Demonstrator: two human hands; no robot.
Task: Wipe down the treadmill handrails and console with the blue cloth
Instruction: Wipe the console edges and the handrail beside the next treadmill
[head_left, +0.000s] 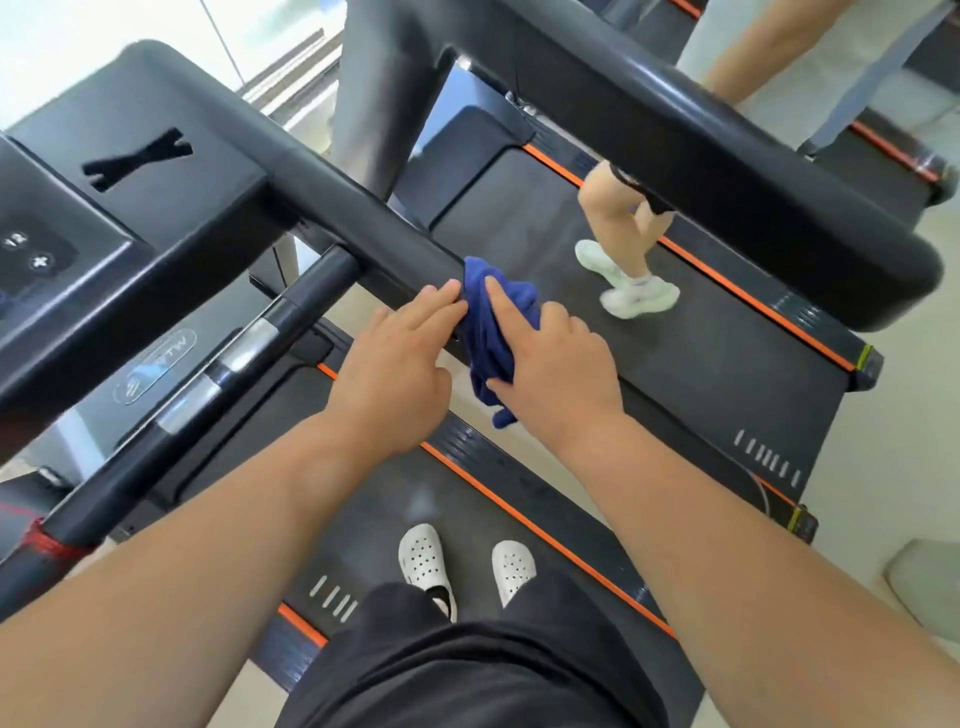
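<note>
Blue cloth (491, 338) on handrail (363, 218), between hands

Both hands, left hand (395, 374) and right hand (556, 364), press the blue cloth (491, 332) around the handrail (363, 218) end.

Handrail (363, 218) end hidden beneath blue cloth (491, 332). Console (47, 249) cut off at frame's left edge beside handrail; button markings blurred, largely unreadable.

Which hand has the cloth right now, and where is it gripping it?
The right hand holds the blue cloth bunched at the handrail's end; the left hand rests beside it.
</note>
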